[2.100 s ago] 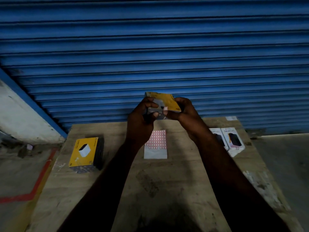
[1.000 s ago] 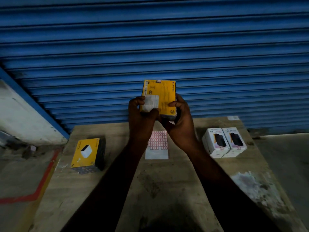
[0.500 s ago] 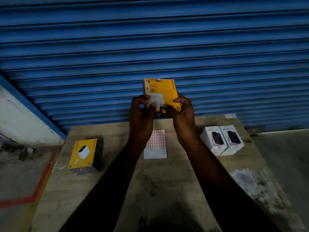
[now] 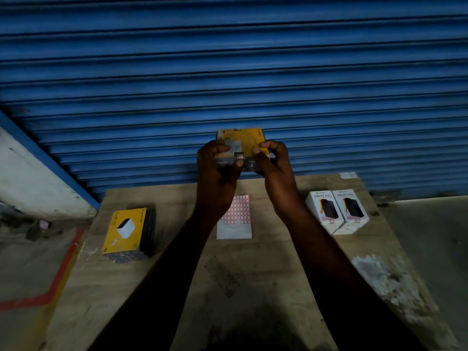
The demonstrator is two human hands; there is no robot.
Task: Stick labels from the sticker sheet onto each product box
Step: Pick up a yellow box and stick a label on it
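On surface: one sticker sheet centre; one yellow box left; two white boxes right, touching; above, second yellow box raised, left grip and right grip both curled round it; blue shutter behind.

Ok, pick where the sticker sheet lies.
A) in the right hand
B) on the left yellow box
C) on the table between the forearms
C: the sticker sheet lies flat on the table between the forearms; the left hand and right hand grip a yellow box.
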